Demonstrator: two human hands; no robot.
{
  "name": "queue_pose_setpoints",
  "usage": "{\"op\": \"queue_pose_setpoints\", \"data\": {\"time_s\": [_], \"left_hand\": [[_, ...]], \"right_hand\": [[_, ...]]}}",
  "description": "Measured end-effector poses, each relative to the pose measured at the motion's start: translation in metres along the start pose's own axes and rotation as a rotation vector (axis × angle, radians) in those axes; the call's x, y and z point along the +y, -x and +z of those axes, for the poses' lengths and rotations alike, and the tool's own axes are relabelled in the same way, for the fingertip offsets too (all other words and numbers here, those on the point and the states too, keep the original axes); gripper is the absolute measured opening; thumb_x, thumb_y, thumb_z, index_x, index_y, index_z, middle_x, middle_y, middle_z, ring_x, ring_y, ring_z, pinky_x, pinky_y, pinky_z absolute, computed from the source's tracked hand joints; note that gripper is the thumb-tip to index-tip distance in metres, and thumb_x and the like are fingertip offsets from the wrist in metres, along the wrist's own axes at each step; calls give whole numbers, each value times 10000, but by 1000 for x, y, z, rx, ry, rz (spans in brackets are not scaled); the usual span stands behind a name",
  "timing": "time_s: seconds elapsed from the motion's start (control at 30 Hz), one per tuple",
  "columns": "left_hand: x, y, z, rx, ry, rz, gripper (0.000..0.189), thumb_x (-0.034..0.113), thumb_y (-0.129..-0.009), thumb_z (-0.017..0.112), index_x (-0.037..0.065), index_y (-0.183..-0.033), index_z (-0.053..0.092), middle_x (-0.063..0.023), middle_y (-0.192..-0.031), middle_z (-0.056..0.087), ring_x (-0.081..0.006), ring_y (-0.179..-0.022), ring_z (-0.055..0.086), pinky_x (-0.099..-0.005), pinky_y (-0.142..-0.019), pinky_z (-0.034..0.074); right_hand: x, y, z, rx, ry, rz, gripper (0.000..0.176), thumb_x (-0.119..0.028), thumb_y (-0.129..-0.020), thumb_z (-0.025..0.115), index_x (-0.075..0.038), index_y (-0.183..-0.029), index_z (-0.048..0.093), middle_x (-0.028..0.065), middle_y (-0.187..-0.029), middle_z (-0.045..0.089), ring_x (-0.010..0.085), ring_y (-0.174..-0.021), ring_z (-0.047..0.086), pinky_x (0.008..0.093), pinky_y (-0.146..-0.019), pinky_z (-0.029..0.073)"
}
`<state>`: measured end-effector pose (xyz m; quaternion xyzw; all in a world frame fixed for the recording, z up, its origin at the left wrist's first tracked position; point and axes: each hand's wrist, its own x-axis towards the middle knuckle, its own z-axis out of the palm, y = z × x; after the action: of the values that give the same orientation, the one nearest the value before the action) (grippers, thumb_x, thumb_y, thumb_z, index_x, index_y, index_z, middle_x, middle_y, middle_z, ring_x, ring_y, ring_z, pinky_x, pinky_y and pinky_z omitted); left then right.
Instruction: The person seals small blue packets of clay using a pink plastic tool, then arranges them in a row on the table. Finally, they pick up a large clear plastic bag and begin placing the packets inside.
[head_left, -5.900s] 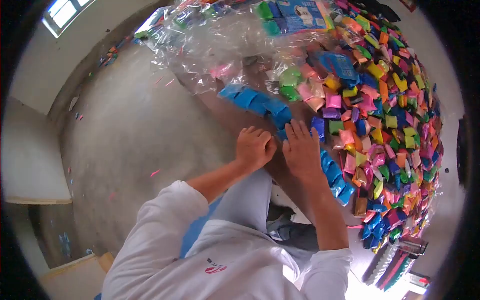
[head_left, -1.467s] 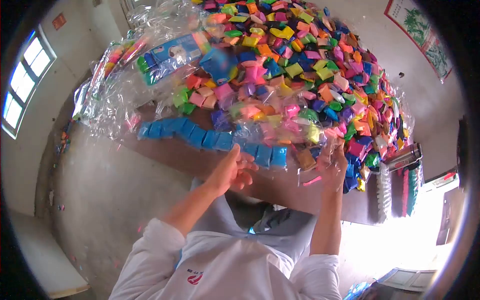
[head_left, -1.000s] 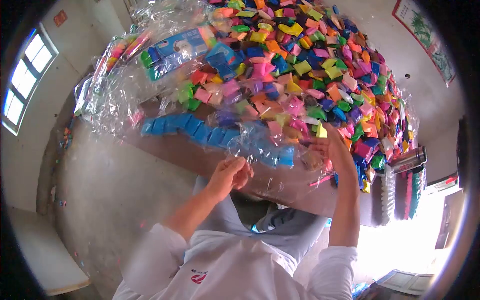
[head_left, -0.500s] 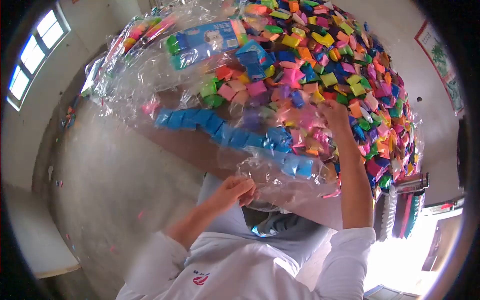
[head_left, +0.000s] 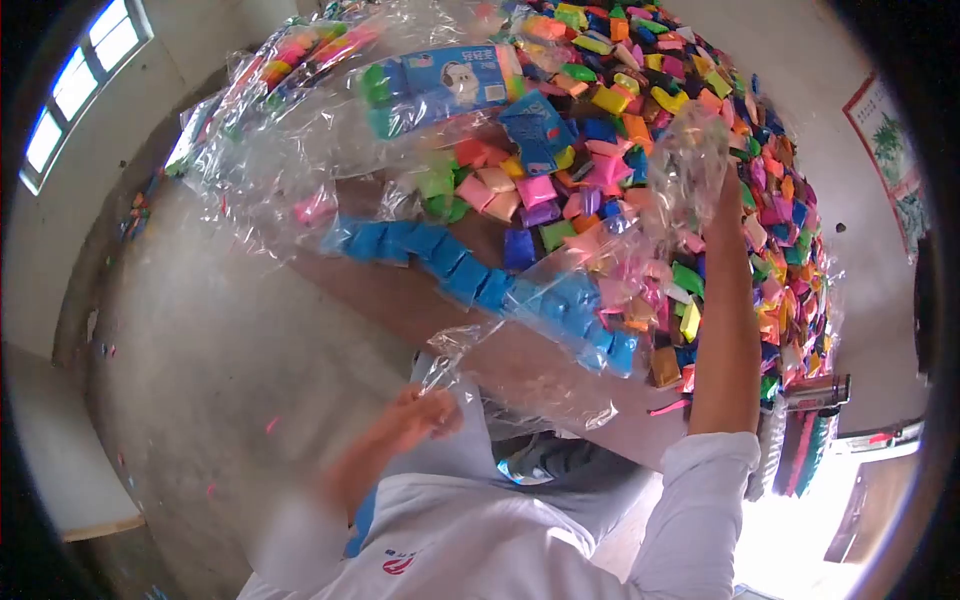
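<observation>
My left hand (head_left: 425, 412) is closed on one corner of a clear plastic bag (head_left: 540, 385), low in front of my lap. Farther up, my right hand (head_left: 728, 200) grips another bunched part of this clear plastic, which partly covers its fingers. The film stretches between both hands across the table edge. Under and beside it runs a row of blue packets (head_left: 465, 278), some seen through the film. Small colourful packets (head_left: 690, 285) in many colours lie heaped around my right hand.
A printed blue package (head_left: 455, 80) with a white cartoon animal lies among crumpled clear bags (head_left: 270, 150) at the upper left. A blue printed piece (head_left: 538, 130) rests on the heap. At the right edge stands a metallic cylinder (head_left: 818, 392).
My right hand has moved up and away, lifting bunched film over the heap. My left hand has drawn down and left, pulling the bag's corner taut.
</observation>
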<state>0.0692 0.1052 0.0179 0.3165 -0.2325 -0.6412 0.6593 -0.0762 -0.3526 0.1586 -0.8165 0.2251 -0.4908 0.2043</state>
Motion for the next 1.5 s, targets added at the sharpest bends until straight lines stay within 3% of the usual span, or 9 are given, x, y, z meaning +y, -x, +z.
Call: {"op": "queue_pose_setpoints", "data": {"time_s": [0.1, 0.6, 0.77, 0.87, 0.97, 1.07, 1.27, 1.4, 1.5], "left_hand": [[1, -2, 1, 48, 43, -9, 373, 342, -894, 529, 81, -640, 453, -26, -587, 427, -133, -568, 408, -261, -474, 299], [1, -20, -35, 199, 87, 26, 341, 324, -895, 522, 77, -663, 486, -66, -635, 516, -145, -581, 479, -268, -501, 364], [3, -20, -35, 220, 138, 47, 326, 316, -896, 511, 82, -670, 484, -86, -647, 541, -155, -585, 511, -274, -520, 395], [7, -34, -26, 182, 288, 23, 321, 313, -892, 517, 79, -674, 482, -90, -653, 544, -149, -571, 505, -271, -519, 399], [15, -47, -9, 267, 111, -11, 345, 352, -891, 489, 107, -649, 458, -43, -645, 512, -148, -572, 475, -263, -508, 363], [10, -51, -8, 255, 57, -32, 350, 358, -883, 497, 113, -639, 444, -34, -630, 497, -140, -558, 449, -259, -500, 347], [9, -43, -5, 208, 86, -2, 338, 337, -886, 493, 122, -634, 424, -24, -619, 478, -136, -553, 419, -266, -495, 339], [10, -40, -3, 290, 259, 1, 310, 317, -888, 478, 132, -646, 420, -23, -625, 465, -140, -564, 414, -267, -513, 348], [13, -41, -6, 294, 296, 9, 305, 313, -889, 465, 136, -646, 412, -27, -631, 462, -142, -566, 413, -268, -523, 349]], "right_hand": [[-21, -21, 18, 153, -713, 619, 145, -166, -912, 482, -66, -987, 555, 36, -835, 602, 112, -672, 577, 216, -518, 476], [-18, -33, 18, 149, -505, 693, 175, -154, -860, 558, -67, -1010, 537, 41, -796, 630, 127, -612, 599, 207, -442, 399], [29, -27, 9, -213, -506, 871, 216, -214, -858, 549, -67, -1016, 554, 28, -828, 623, 106, -668, 598, 194, -485, 422], [105, 19, 13, -355, 221, 174, 357, -237, -842, 557, -24, -1127, 521, 93, -1008, 607, 195, -832, 619, 273, -642, 491], [-33, 38, 37, 184, 608, 74, 504, -264, -774, 605, 34, -1159, 475, 204, -1126, 524, 353, -1017, 518, 425, -871, 431], [-90, 44, 36, 29, 424, -374, 544, -313, -783, 593, 24, -1186, 451, 202, -1135, 527, 347, -1066, 510, 428, -940, 381], [-40, 71, 30, 31, -440, -62, 470, -256, -836, 514, 41, -1198, 480, 185, -1183, 531, 286, -1112, 503, 353, -946, 375], [-40, 70, -3, 158, 133, 268, 432, -170, -816, 493, 37, -1195, 499, 182, -1231, 518, 275, -1147, 490, 335, -954, 374], [-63, 82, -24, -278, 56, 339, 595, -67, -733, 494, 1, -1315, 386, 157, -1329, 444, 271, -1237, 423, 332, -997, 349]]}}
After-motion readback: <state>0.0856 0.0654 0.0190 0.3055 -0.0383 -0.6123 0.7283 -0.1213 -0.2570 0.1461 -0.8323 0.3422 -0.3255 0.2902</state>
